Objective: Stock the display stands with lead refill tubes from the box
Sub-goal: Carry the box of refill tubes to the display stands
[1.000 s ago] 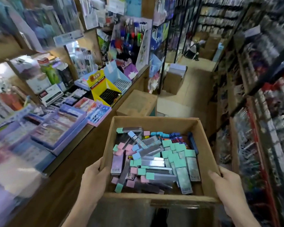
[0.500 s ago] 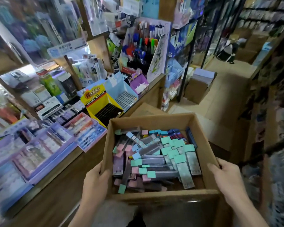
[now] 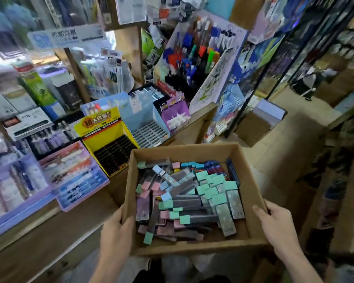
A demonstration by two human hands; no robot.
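The left hand [image 3: 114, 231] and right hand [image 3: 278, 227] clasp the box [image 3: 184, 149] by its side walls. The yellow display stand [image 3: 102, 127] stands forward-left at the counter [image 3: 49, 231] edge; the left hand is nearer.

L hand [image 3: 116, 231] & R hand [image 3: 278, 225] gripping cardboard box [image 3: 251, 180], lead refill tubes [image 3: 192, 201] inside, yellow display stand [image 3: 102, 127] nearby

**One head-worn view, looking forward and down**

A single wide-angle camera sits on the person's head, above the box [image 3: 184, 154], which fills the lower middle at close range. It faces forward and down, so the left hand [image 3: 116, 235] and right hand [image 3: 278, 227] enter from the bottom edge. The tabletop [image 3: 114, 188] runs along the left side, and the aisle floor [image 3: 294, 123] recedes to the upper right. The outer parts of the view are bent and blurred.
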